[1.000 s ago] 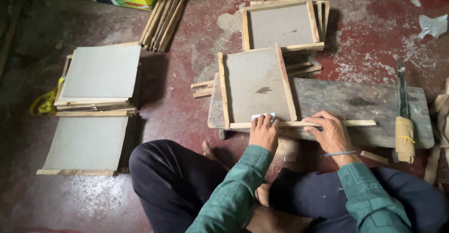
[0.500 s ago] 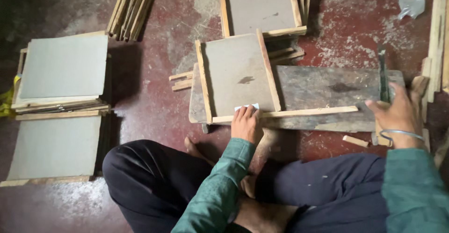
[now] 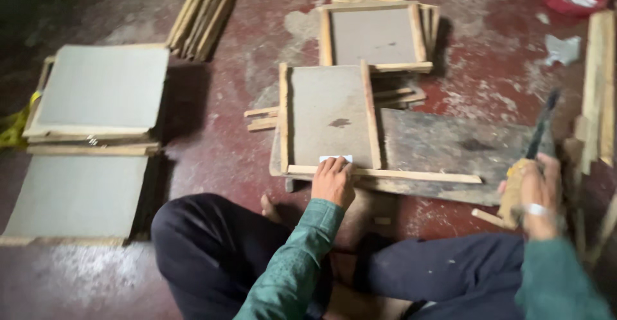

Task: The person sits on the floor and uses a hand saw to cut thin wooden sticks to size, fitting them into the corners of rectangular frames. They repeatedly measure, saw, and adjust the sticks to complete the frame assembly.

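Fingers of the left hand point(image 3: 333, 180) press flat, spread, on a long wooden strip point(image 3: 385, 174) at the near edge of the grey framed panel point(image 3: 328, 115). That panel lies on a worn plank point(image 3: 450, 150) on the red floor. Right of the panel, past the plank's end, the right hand point(image 3: 536, 191) is closed around a tool's handle point(image 3: 514, 188) (blurred; dark blade pointing up). Left of the panel sit stacked grey panels point(image 3: 103, 92).

floor point(image 3: 212, 159): worn red concrete, dusty | light: dim, corners dark
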